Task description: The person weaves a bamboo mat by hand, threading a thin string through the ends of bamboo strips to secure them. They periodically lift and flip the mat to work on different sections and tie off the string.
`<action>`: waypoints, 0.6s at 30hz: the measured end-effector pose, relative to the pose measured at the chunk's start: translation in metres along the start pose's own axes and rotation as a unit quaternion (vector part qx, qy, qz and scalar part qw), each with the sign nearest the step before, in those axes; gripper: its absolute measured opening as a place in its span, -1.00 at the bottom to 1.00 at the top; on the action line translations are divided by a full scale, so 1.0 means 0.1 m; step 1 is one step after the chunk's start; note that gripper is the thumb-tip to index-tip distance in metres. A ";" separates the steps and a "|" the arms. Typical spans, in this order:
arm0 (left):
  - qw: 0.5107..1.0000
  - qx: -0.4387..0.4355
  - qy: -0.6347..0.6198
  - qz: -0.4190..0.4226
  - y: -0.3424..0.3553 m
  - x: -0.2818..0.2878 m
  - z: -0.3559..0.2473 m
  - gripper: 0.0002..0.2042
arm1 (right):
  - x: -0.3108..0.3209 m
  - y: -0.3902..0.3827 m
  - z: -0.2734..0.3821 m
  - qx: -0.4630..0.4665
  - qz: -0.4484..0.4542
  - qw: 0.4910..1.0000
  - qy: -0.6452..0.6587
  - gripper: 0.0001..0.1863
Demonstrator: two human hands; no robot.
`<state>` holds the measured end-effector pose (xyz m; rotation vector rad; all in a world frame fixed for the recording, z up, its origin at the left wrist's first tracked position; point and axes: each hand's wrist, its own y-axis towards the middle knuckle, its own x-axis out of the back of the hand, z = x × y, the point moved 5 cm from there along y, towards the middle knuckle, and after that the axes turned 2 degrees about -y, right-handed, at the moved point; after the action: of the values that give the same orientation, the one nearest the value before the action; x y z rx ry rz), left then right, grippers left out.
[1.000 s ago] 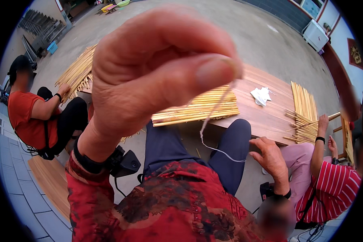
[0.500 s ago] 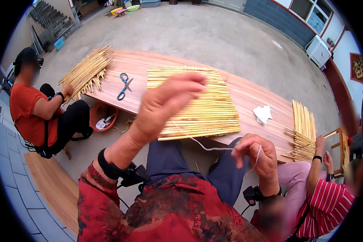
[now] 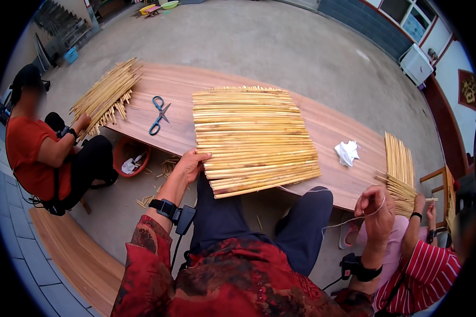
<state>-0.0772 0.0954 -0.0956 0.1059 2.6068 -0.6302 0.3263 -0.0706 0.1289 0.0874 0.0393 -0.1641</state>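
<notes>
A mat of yellow reed stalks (image 3: pixel 256 140) lies on the wooden table, its near edge overhanging toward my lap. At its lower left edge, my left hand (image 3: pixel 190 164) grips the stalk ends, fingers on top. Out to the right, beyond my knee, my right hand (image 3: pixel 376 211) is raised with bent fingers closed on a thin white string (image 3: pixel 330 227). The string loops over those fingers and hangs slack, and a strand runs back to the mat's near edge. Where it joins the mat underneath is hidden.
Blue-handled scissors (image 3: pixel 157 115) lie left of the mat, a crumpled white tissue (image 3: pixel 347 153) right of it. Loose stalk piles (image 3: pixel 106 95) (image 3: pixel 399 158) cover both table ends, a co-worker's hands at each. An orange basin (image 3: pixel 131 158) and cut stalk bits (image 3: pixel 145 202) are on the floor.
My left hand has come down from above the mat to its left edge. My right hand has moved right and slightly down with the string. The mat's near edge sits a little closer to me.
</notes>
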 end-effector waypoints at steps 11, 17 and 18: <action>0.975 -0.200 -0.081 0.060 -0.28 -0.67 -0.60 -0.70 | -0.06 0.32 0.02 0.135 0.004 0.806 -0.576 -0.66; 0.949 -0.291 0.041 0.117 -0.83 -1.31 -1.20 -0.66 | -1.07 0.69 -0.51 0.084 0.132 0.969 -0.190 -0.63; 0.941 -0.309 0.069 0.123 -0.94 -1.41 -1.28 -0.65 | -1.17 0.76 -0.59 0.073 0.134 0.972 -0.176 -0.57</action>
<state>-0.0205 0.0733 0.1076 0.2753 2.7321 0.3021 0.2215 0.0287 0.0821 0.2086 -0.3383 0.0908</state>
